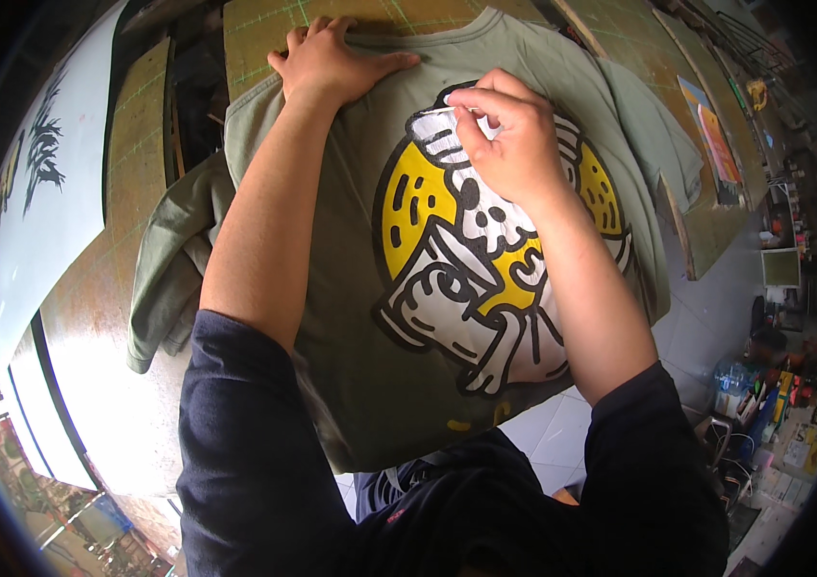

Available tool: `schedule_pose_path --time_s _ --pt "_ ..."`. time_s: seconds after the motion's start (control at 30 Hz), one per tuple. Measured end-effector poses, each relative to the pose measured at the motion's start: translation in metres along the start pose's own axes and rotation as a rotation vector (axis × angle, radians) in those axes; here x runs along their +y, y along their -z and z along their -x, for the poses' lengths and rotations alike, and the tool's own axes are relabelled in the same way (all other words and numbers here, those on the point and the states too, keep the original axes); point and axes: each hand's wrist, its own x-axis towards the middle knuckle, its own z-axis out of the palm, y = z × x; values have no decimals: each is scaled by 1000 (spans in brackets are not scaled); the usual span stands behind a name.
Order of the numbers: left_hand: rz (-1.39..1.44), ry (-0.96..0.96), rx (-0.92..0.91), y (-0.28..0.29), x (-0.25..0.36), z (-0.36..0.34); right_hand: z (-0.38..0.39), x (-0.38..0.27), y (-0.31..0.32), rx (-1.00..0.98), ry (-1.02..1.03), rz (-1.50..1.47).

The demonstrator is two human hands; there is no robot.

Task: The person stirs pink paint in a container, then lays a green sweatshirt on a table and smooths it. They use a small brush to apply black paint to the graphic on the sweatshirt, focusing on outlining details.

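An olive-green T-shirt (351,192) lies spread over a board, its neckline at the far side. On it is a large print (418,192) of a white skull figure with black outlines against a yellow disc. My left hand (336,62) rests palm down by the shirt's far left shoulder, fingers spread and thumb pointing right. Over the top of the print, my right hand (509,135) is closed in a pinch. From its fingertips a thin white stick (433,112) points left, close to the print; its far end is hard to make out. My hand and forearm cover part of the skull.
The board (264,29) under the shirt carries green grid lines. Further boards (139,135) stand at left and right. A white sheet with a black design (53,163) lies far left. Cluttered shelves (793,385) and a clear bottle (730,380) stand to the right.
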Motion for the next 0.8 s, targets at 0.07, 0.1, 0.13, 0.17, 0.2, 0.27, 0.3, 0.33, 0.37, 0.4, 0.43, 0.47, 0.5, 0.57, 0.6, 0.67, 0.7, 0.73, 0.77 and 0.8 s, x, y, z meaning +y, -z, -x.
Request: schedule_pose_path --time_s 0.07,0.1,0.13,0.17,0.2,0.27,0.3,0.33,0.37,0.4,0.43,0.47,0.5,0.57,0.6,0.67,0.7,0.73,0.77,0.8 --pt "-6 8 20 -1 1 1 1 0 -1 0 1 2" --pt "-10 12 41 -1 2 2 1 1 -1 1 1 3" --pt "-15 17 61 -1 3 3 1 1 -1 2 1 5" --pt "-13 14 68 -2 2 3 1 1 -1 -2 -1 8" --pt "-12 11 74 -3 2 3 0 0 0 -7 -4 12" --pt "-9 5 83 -3 1 2 0 -1 0 -11 -10 18" --pt "-7 2 85 -3 1 3 1 -1 0 -11 -14 21" --pt "-5 -1 87 -3 1 3 1 -1 0 -11 -18 23" --pt "-4 0 83 -2 1 4 1 0 0 -5 -13 25" --pt "-2 0 79 0 2 5 1 1 -1 1 -7 26" --pt "-1 0 75 0 3 5 2 2 -1 6 -2 27" --pt "-2 -1 77 0 3 5 1 1 0 8 -11 27" --pt "-3 -2 78 0 3 5 1 0 1 10 -19 26" --pt "-5 -3 81 -1 1 5 0 -1 1 11 -26 23" --pt "-7 -3 82 -2 0 4 0 -1 1 11 -25 20" --pt "-8 -1 77 -3 1 3 0 -1 1 13 -25 15" --pt "-7 1 71 -2 2 3 0 0 1 15 -26 12" --pt "-6 2 65 -2 3 2 1 0 0 18 -27 10" --pt "-7 5 68 -3 2 2 1 0 -1 16 -22 4" --pt "-8 7 70 -3 2 2 1 -1 -2 15 -17 -1"
